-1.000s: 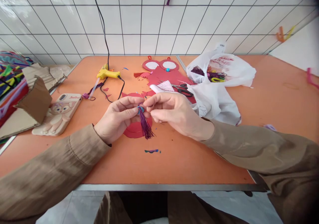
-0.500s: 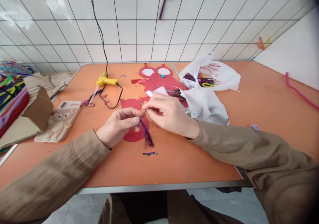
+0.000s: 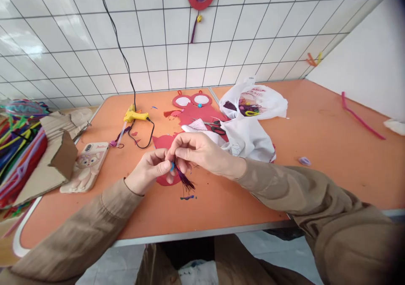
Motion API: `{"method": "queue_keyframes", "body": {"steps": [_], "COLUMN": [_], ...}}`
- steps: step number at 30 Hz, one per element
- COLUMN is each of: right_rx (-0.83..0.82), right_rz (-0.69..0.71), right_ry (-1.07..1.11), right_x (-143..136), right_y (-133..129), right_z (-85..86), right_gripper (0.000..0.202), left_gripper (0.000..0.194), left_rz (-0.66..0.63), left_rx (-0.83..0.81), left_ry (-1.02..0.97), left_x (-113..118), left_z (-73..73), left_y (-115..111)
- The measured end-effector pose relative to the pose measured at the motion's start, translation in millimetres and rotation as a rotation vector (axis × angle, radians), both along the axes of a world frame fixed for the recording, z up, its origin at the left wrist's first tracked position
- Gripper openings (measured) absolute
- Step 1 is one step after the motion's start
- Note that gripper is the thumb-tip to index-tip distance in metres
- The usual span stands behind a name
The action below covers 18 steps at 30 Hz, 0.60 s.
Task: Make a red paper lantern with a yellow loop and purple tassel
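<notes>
Between the thumb and fingers of my left hand point(image 3: 150, 170) is a small round blue bell point(image 3: 172, 166). My right hand point(image 3: 201, 153) meets it from the other side, its thumb and forefinger pinched at the top of a dark purple tassel point(image 3: 186, 180). The tassel's threads hang down below the fingers, and its loop is mostly hidden. Under both hands lies a red cat-shaped cut-out point(image 3: 160, 142), partly covered. Just in front of it is a short dark, shiny scrap point(image 3: 187, 197).
A yellow glue gun point(image 3: 134, 115) with a cord stands at left, near a phone point(image 3: 90, 163) and cardboard point(image 3: 63, 154). Scissors point(image 3: 217, 128), red sheets point(image 3: 194, 114) and white plastic bags point(image 3: 268, 101) lie behind my hands. A pink pipe cleaner point(image 3: 360, 117) is at right.
My hands have come closer together, and the right fingers have moved left onto the tassel top. The blue bell now shows more plainly. The view has shifted right and up.
</notes>
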State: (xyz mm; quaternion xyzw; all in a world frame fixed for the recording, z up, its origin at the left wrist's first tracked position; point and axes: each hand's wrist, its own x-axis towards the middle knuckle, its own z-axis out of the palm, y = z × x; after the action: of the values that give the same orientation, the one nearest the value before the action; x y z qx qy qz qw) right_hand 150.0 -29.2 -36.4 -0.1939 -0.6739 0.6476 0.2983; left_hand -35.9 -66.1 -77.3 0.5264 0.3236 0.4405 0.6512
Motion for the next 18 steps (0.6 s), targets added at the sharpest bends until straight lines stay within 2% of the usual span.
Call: {"method": "queue_keyframes", "body": {"steps": [2, 5, 8, 10, 12, 14, 16, 18], "right_rx": [-0.049, 0.029, 0.13, 0.139, 0.13, 0.105, 0.071, 0.023], "right_rz": [0.031, 0.02, -0.045, -0.055, -0.003, 0.095, 0.206, 0.379], "right_ry": [0.028, -0.001, -0.107, -0.233, -0.352, -0.455, -0.545, -0.636], "right_x": [0.9, 10.1, 27.5, 40.2, 50.5, 56.1, 56.4, 52.6], "right_y": [2.0, 6.2, 10.3, 13.6, 18.2, 23.5, 28.3, 30.8], "right_z": [0.6, 10.2, 28.4, 40.4, 48.0, 49.1, 44.8, 37.8], "right_gripper": [0.014, 0.012, 0.006, 0.002, 0.006, 0.012, 0.015, 0.016], "left_gripper": [0.039, 0.042, 0.037, 0.031, 0.025, 0.018, 0.015, 0.019], "left_rz": [-0.01, 0.012, 0.162, 0.279, 0.313, 0.274, 0.234, 0.216], "left_rx": [0.032, 0.061, 0.055, 0.068, 0.106, 0.169, 0.328, 0.496], "left_ry": [-0.007, 0.03, 0.167, 0.286, 0.444, 0.688, 0.973, 1.217], "left_x": [-0.7, -3.5, -9.9, -16.3, -23.0, -28.1, -29.8, -27.9], "left_z": [0.1, 2.0, 7.3, 12.9, 19.3, 24.8, 27.7, 27.1], "left_y": [-2.6, -4.3, -0.1, 6.9, 17.2, 29.8, 43.4, 56.3]}}
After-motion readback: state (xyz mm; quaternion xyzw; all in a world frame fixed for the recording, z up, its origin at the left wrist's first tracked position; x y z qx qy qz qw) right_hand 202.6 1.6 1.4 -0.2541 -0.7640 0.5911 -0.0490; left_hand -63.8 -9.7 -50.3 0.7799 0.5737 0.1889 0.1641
